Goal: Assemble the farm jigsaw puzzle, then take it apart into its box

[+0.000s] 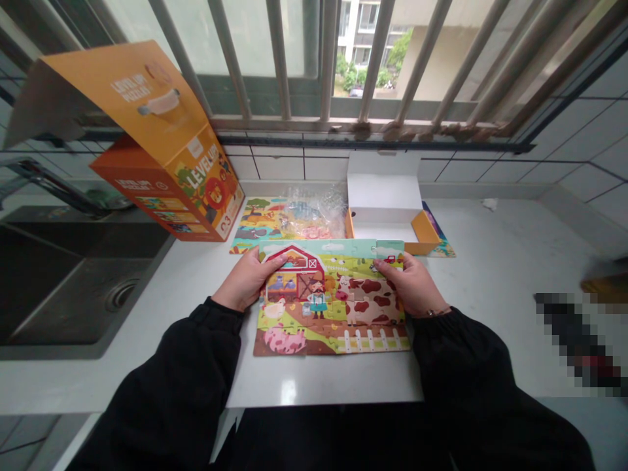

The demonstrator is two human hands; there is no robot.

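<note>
I am looking down at a white table point(490, 261) set under a barred window point(324, 59), with pale tiled wall point(564, 150) running along its back and right side. A dark steel sink point(59, 288) is sunk into the top, well to the left of my left fingers.

The farm puzzle point(333, 301) lies flat on the table near its front edge, between my two hands. My left hand point(245, 281) has its fingers point(275, 260) clenched on the puzzle's upper left edge, thumb on the red barn roof. My right hand point(412, 284) grips the upper right edge, fingers point(385, 265) on the pale sky strip. Whether the puzzle is lifted at all I cannot tell.

Beyond and left of my left fingers stands a big orange puzzle box point(167, 190), its lid flap raised and tilted toward the window; what it holds is hidden from me. Straight beyond the fingertips of both hands, a second puzzle point(250, 226) with animals lies flat, and on it rests a clear plastic bag point(314, 219) with loose coloured pieces inside. Just beyond my right fingers sits a small open box point(383, 196), white lid standing upright against the wall, orange side walls, a white bottom showing. Under its right end a further printed sheet point(441, 242) pokes out.
</note>
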